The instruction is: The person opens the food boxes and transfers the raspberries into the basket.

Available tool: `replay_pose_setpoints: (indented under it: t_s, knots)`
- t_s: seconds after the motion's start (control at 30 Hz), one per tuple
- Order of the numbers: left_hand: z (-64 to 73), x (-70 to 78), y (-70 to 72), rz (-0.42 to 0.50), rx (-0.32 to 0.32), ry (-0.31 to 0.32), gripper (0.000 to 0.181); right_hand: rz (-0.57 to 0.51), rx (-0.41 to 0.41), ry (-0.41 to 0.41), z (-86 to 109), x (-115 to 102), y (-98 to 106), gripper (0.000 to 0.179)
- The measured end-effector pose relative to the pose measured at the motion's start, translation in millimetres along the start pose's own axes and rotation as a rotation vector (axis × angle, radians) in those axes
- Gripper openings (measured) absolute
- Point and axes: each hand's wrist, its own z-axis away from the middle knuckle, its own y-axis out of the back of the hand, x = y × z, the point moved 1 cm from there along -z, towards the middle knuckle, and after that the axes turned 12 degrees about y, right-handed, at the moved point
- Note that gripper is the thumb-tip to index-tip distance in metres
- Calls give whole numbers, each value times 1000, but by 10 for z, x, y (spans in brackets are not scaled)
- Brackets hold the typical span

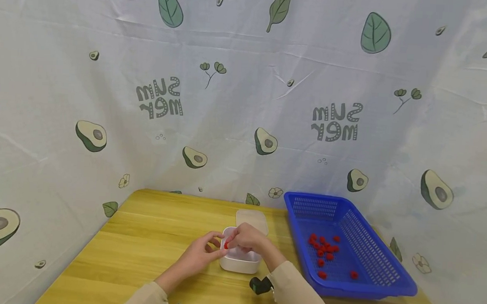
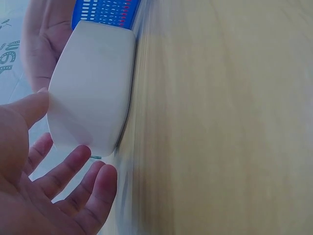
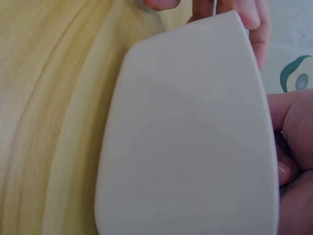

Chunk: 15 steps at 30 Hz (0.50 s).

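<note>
A white lidded box (image 1: pixel 240 265) stands on the table, with its pale lid (image 1: pixel 253 220) folded back behind it. My right hand (image 1: pixel 248 238) reaches in over the rim, fingers bent down, and pinches a red raspberry (image 1: pixel 226 245) at the box's left inner side. Beside the left end is my left hand (image 1: pixel 200 254), its thumb on the rim and its loosely spread fingers close along the outer wall. From the left wrist, the box front (image 2: pixel 93 88) hides the inside. The right wrist view is mostly filled by the box wall (image 3: pixel 186 137).
A blue plastic basket (image 1: pixel 345 291) sits to the right of the box, with several red raspberries (image 1: pixel 322 248) scattered on its bottom. The wooden table (image 1: pixel 161 230) meets a printed cloth (image 1: pixel 228 123) at the back.
</note>
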Motion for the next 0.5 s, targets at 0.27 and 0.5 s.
replay_pose_setpoints:
  t_s: [0.27, 0.5]
  knots:
    - [-9, -31, -15, 16, -3, 11, 43, 26, 27, -5, 94, -67, 168, 4]
    - [-12, -39, -13, 5, -3, 32, 46, 14, 45, -21, 179, -143, 382, 7]
